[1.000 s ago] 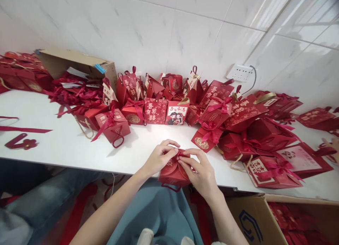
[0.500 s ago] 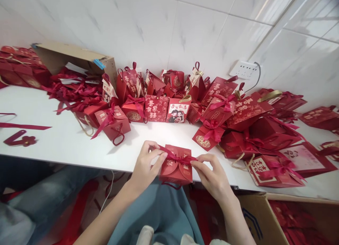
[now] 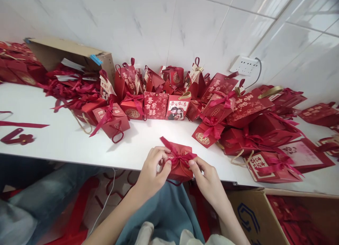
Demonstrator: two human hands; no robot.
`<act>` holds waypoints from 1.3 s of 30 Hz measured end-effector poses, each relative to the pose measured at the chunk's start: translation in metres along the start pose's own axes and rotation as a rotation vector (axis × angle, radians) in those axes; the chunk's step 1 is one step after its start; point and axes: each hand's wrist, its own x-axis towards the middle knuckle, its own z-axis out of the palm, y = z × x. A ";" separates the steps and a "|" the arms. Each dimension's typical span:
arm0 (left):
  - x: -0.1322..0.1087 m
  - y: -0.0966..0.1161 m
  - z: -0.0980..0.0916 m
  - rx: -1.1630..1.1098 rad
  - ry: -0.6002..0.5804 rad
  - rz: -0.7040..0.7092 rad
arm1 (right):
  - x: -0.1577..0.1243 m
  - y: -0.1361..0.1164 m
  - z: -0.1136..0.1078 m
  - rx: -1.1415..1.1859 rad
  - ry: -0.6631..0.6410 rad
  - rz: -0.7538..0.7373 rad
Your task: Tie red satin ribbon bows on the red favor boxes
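A small red gift box rests at the table's front edge, right before me. A dark red ribbon is tied in a bow across its top. My left hand pinches the bow's left side between thumb and fingers, and one ribbon tail sticks up beyond it. On the other side, my right hand pinches the right part of the bow. A dark red cord handle hangs at the box's front, partly hidden.
Finished-looking red gift boxes line the wall. More boxes crowd the right. A cardboard box with ribbons spilling out stands back left. Loose ribbon lies left. Another carton sits below right. A person's leg is at lower left.
Both hands have shifted their grip closer in on the bow, and the left ribbon tail now points up. The box has turned slightly and sits a little further right.
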 end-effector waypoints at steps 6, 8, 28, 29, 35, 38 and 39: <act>0.001 -0.002 -0.001 -0.032 -0.044 -0.042 | 0.009 0.003 0.005 0.176 0.015 0.061; 0.002 -0.004 -0.001 -0.077 -0.040 -0.072 | 0.010 0.007 0.004 0.254 -0.001 0.063; 0.012 -0.003 0.007 -0.161 -0.013 -0.245 | 0.009 0.011 0.005 0.217 0.122 -0.068; 0.012 -0.002 0.007 -0.166 -0.015 -0.250 | 0.010 0.011 0.006 0.233 0.124 -0.053; 0.015 -0.002 0.005 -0.187 -0.006 -0.259 | 0.018 0.009 0.009 0.423 0.163 -0.017; 0.014 -0.005 0.007 -0.190 0.006 -0.250 | 0.020 0.011 0.007 0.515 0.134 -0.024; 0.014 -0.006 0.007 -0.190 0.009 -0.245 | 0.021 0.012 0.006 0.551 0.110 -0.022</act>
